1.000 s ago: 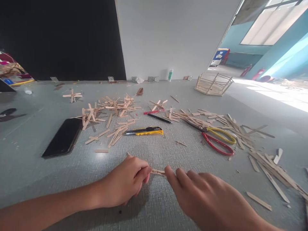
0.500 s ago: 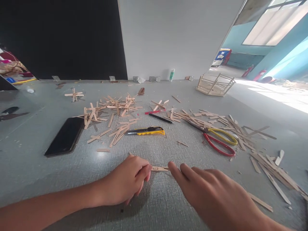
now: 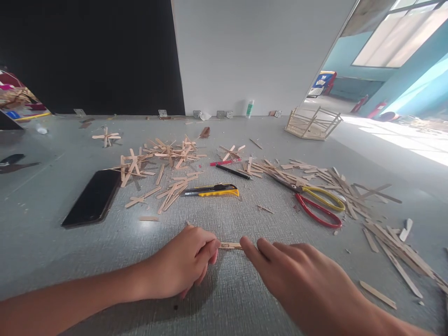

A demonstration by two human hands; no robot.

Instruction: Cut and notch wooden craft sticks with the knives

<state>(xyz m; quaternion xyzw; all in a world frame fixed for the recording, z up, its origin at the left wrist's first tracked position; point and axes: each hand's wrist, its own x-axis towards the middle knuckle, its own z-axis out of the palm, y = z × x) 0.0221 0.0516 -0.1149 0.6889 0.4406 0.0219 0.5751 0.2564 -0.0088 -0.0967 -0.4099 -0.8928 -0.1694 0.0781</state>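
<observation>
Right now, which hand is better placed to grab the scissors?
Likely the right hand: the scissors lie just beyond it, handles on its side. The left hand is farther away and grips the wooden strip. Whether the right also pinches it is hidden.

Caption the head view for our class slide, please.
Left hand grips a wooden piece, right hand at its other end, utility knife beyond.

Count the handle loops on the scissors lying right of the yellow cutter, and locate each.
2: a yellow loop, farther from the camera, and a red loop, nearer it. Both are in plain view; none looks hidden.
</observation>
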